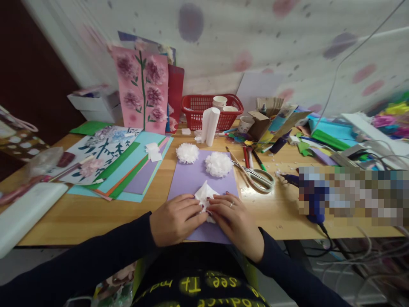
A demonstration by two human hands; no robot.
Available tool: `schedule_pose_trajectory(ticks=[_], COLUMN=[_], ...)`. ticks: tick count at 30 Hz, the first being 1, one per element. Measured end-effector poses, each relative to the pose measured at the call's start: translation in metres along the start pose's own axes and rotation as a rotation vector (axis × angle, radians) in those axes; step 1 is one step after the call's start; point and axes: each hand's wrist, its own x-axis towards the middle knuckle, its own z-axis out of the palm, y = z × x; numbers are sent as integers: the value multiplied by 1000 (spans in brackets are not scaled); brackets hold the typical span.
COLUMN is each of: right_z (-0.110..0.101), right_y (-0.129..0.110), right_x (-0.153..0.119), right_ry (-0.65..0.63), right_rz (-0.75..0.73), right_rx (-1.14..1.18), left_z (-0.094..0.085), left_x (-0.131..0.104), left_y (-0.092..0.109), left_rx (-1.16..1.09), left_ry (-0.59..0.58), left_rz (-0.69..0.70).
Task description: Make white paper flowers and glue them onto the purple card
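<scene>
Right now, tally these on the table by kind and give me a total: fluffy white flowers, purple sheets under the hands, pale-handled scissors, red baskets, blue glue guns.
Fluffy white flowers: 2
Purple sheet under the hands: 1
Pale-handled scissors: 1
Red basket: 1
Blue glue gun: 1
Total: 6

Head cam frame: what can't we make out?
All in the head view:
White tissue paper: centre hidden by fingers of the left hand and right hand; pinched or just pressed, can't tell.
Glue gun: body partly covered by pixelation.
Red basket: contents partly hidden by its front wall and the white paper roll.
White oblong object: cut off by left edge.
Yellow lettering: lowest line cut off by bottom edge.
</scene>
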Motion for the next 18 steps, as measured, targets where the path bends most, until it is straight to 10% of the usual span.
schedule_pose_trajectory(ticks=[4, 11, 18], right_z=[1, -1, -5], right_y=[-1, 0, -2], right_x=[-1, -2, 2], right_ry=[21, -61, -119], right_rz=[19, -123, -84], right_rx=[-35, -133, -95], left_z=[-4, -2, 3], left_x=[3, 21, 26], left_y=[-5, -16, -24], left_rx=[-122, -563, -713], left_ry=[-38, -81, -46], left_rz=[-87, -733, -870])
